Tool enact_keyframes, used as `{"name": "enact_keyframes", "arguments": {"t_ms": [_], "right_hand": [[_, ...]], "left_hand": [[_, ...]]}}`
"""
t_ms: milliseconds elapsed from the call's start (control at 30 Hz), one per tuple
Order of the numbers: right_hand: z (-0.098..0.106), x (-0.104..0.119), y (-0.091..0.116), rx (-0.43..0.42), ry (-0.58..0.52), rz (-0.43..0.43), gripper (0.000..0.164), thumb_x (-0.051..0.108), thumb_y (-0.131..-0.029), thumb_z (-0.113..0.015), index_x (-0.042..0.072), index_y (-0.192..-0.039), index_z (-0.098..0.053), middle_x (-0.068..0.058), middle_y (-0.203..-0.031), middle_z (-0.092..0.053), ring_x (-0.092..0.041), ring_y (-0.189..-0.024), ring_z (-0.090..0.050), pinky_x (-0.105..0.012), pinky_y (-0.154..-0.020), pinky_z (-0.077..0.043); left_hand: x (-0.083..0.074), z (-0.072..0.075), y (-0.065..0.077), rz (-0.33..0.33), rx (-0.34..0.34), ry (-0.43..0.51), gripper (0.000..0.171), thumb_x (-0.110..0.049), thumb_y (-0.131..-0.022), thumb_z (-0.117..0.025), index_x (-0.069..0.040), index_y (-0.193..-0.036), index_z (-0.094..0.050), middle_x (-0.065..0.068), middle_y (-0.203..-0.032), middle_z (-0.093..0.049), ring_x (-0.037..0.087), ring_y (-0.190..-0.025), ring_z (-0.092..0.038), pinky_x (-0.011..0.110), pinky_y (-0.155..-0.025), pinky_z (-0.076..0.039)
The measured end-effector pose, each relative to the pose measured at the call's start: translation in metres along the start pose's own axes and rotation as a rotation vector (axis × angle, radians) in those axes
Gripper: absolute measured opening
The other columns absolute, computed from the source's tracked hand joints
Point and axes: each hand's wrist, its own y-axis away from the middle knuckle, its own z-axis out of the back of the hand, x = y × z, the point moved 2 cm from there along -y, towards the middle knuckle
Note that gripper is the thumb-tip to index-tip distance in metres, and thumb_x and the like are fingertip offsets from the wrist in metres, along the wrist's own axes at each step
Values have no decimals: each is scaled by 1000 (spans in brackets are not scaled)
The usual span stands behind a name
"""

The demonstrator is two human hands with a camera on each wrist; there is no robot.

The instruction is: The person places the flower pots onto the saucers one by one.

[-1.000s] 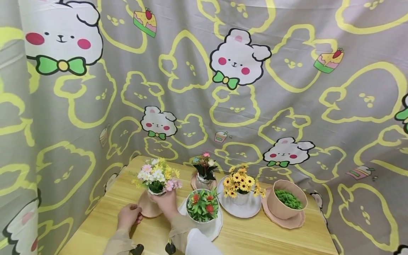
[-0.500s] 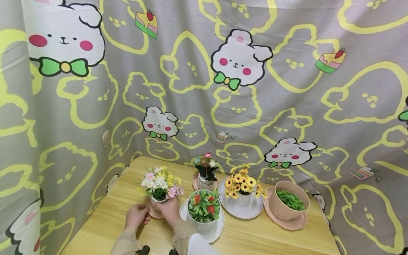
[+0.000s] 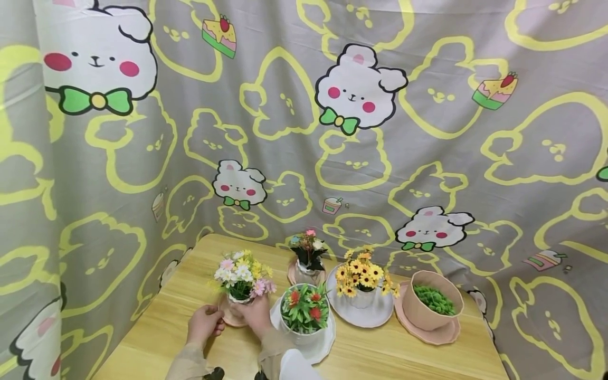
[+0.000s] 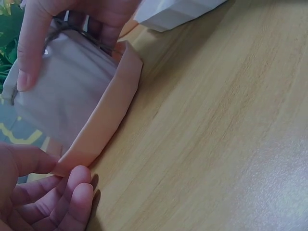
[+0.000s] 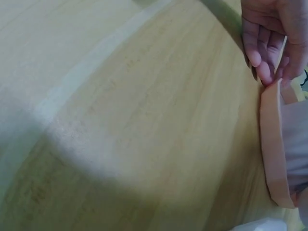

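My left hand [image 3: 205, 323] pinches the rim of a pink saucer [image 4: 103, 127] between thumb and fingers at its near left side. Inside that saucer sits a pale, cloth-like pot [image 4: 72, 89] with dark cord tied round it. White, pink and yellow artificial flowers [image 3: 242, 274] fill the pot's top. My right hand [image 3: 256, 315] grips the pot near its upper edge from the right, thumb along its side. In the right wrist view, the saucer's wall [image 5: 273, 144] and part of the pot [image 5: 296, 132] show at the right edge.
Right of my hands, a white pot of red flowers [image 3: 304, 311] stands on a white saucer [image 3: 325, 345]. Behind is a small dark-leaved flower pot [image 3: 309, 256]. Yellow flowers [image 3: 361, 274] on a white plate [image 3: 382, 314] and a pink pot [image 3: 423, 311] stand farther right. A patterned curtain [image 3: 285, 121] borders the table.
My right hand has lowered the flower pot a little into the pink saucer. My left hand and the saucer have shifted slightly right. The other pots stay put.
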Motion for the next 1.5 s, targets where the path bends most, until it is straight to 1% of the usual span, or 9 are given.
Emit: {"name": "enact_keyframes", "arguments": {"t_ms": [233, 500, 733, 900, 967, 1067, 1200, 1300, 1500], "right_hand": [[5, 1, -5, 27, 48, 9, 81, 17, -67, -89, 4, -135, -47, -12, -132, -60, -27, -126, -55, -34, -112, -43], [9, 2, -9, -34, 140, 15, 77, 21, -66, -90, 1, -130, -51, -13, -123, -64, -26, -118, -60, -34, -106, -48], [17, 14, -8, -21, 91, -24, 72, 17, -65, -90, 2, -127, -56, -11, -122, -66, -25, -118, -60, -32, -105, -48], [22, 30, -5, -23, 106, -29, 64, 17, -67, -89, 4, -122, -60, -9, -120, -66, -22, -116, -60, -31, -103, -50], [24, 37, -1, -24, 64, -57, 63, 13, -68, -88, 3, -123, -59, -9, -121, -65, -23, -116, -59, -33, -102, -50], [28, 44, 7, 0, -91, -157, 65, 5, -69, -83, 4, -128, -55, -11, -128, -62, -27, -123, -56, -37, -107, -47], [35, 52, 21, 66, -245, -319, 78, 2, -71, -79, -2, -139, -40, -23, -142, -49, -40, -136, -42, -49, -117, -34], [42, 62, 30, 123, -244, -385, 87, 7, -73, -79, -8, -144, -31, -33, -147, -37, -49, -138, -34, -57, -117, -29], [51, 99, 43, 217, -266, -370, 92, 11, -76, -79, -7, -148, -26, -33, -151, -31, -50, -141, -28, -60, -118, -25]], "left_hand": [[-4, -4, 0, 6, -1, -5, 38, -4, -91, -54, 18, -121, -47, 9, -69, -66, 10, -55, -64, 25, -50, -57], [-7, -14, -4, -19, 22, 4, 39, -5, -92, -55, 18, -122, -48, 10, -70, -67, 11, -56, -64, 25, -50, -57], [-6, -15, -8, -7, 17, -9, 41, -8, -92, -57, 16, -125, -48, 9, -71, -68, 11, -57, -65, 25, -51, -57], [-6, -13, -6, -3, 23, -7, 43, -8, -92, -56, 17, -126, -47, 10, -71, -68, 11, -57, -65, 25, -52, -58], [-7, -13, -5, -6, 27, 0, 43, -7, -92, -56, 19, -126, -46, 10, -70, -67, 11, -57, -65, 25, -52, -58], [-7, -13, -4, -2, 32, 6, 44, -7, -92, -55, 19, -125, -45, 9, -70, -67, 11, -56, -65, 25, -51, -58], [-5, -11, -3, 14, 44, 12, 45, -6, -92, -55, 20, -127, -43, 9, -71, -67, 10, -57, -65, 26, -52, -58], [-2, -7, -3, 31, 60, 15, 46, -7, -93, -54, 20, -128, -42, 8, -72, -67, 10, -58, -65, 26, -53, -59], [0, 1, 2, 53, 77, 16, 48, -7, -93, -53, 21, -129, -38, 6, -70, -66, 10, -58, -65, 26, -53, -58]]}}
